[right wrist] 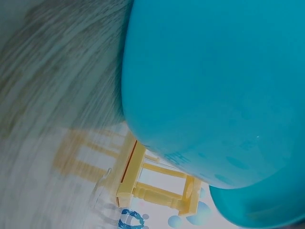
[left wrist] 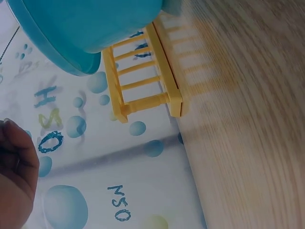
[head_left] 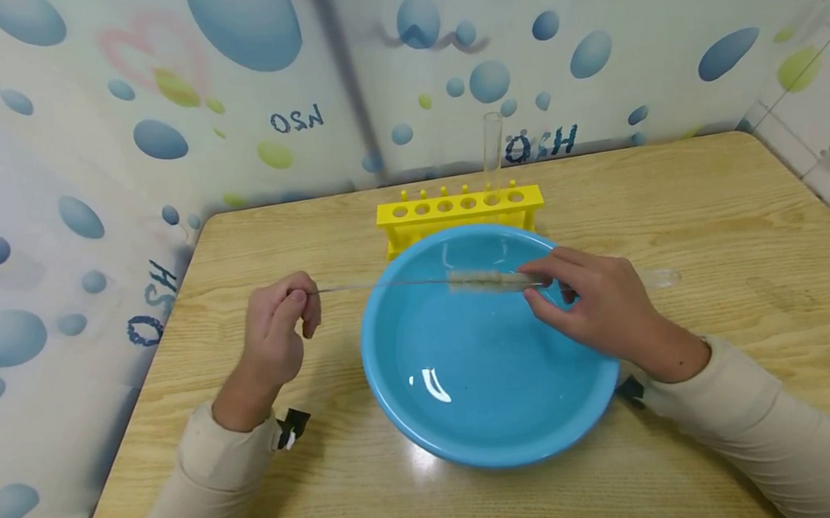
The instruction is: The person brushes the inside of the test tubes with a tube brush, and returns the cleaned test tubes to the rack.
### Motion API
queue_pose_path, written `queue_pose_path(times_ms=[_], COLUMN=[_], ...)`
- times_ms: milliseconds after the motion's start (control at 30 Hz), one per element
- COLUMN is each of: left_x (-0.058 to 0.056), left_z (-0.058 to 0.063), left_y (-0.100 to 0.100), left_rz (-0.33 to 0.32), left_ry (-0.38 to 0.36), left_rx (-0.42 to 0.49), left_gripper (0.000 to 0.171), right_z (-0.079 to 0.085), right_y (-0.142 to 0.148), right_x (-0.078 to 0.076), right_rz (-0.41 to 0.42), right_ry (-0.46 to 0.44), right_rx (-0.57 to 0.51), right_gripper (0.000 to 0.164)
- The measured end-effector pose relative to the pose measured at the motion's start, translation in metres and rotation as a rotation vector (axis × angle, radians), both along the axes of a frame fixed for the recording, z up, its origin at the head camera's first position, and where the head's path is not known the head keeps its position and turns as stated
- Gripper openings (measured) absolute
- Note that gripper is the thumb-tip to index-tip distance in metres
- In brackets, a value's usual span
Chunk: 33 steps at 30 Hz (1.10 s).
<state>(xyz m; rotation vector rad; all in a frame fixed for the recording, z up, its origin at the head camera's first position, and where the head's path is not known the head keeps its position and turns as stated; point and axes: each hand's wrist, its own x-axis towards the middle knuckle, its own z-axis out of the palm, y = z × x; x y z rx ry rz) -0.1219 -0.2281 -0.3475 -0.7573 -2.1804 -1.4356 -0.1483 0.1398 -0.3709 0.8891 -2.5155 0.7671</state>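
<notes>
Cream sleeves come in at the lower corners, a small dark piece showing by each cuff. Beneath them spreads a wooden tabletop, pale and grained, with a bright patch of glare just before the basin. Left of the basin, the left hand is raised above the wood, thumb and forefinger pinching the wire end of a brush, the other fingers bent. Its wire runs nearly level across to the right hand, which reaches over the basin's right side, wrist angled inward, thumb and fingertips pinching a clear glass tube near the bristles. The tube's rounded end shows beyond that hand; how far the bristles enter it is hard to tell. Below the brush sits the round blue basin, its glossy floor catching reflections. Just behind stands a yellow rack with a row of holes and pegs, one upright test tube near its right end. Farthest off, a white wall carries blue and green bubbles and hand-drawn "H2O" lettering, meeting tabletop and corners on both sides.
</notes>
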Motion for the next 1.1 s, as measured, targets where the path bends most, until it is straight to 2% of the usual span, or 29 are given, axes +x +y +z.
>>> queue_pose_path(times_ms=[267, 367, 667, 1100], left_x=[0.003, 0.005, 0.008, 0.011], left_z=[0.002, 0.002, 0.003, 0.002], left_y=[0.006, 0.007, 0.011, 0.017], left_rz=[-0.019, -0.038, -0.099, -0.122], left_ry=[-0.11, -0.128, -0.141, -0.12], left_rx=[-0.082, -0.102, -0.161, -0.19], left_gripper=[0.041, 0.042, 0.042, 0.04], right_z=[0.001, 0.001, 0.0, 0.0], right_y=[0.0, 0.0, 0.0, 0.0], right_x=[0.001, 0.001, 0.001, 0.0], right_rz=[-0.004, -0.006, -0.021, -0.009], right_ry=[0.002, 0.001, 0.002, 0.009], right_rx=[0.008, 0.01, 0.015, 0.007], right_gripper=[0.026, 0.026, 0.026, 0.025])
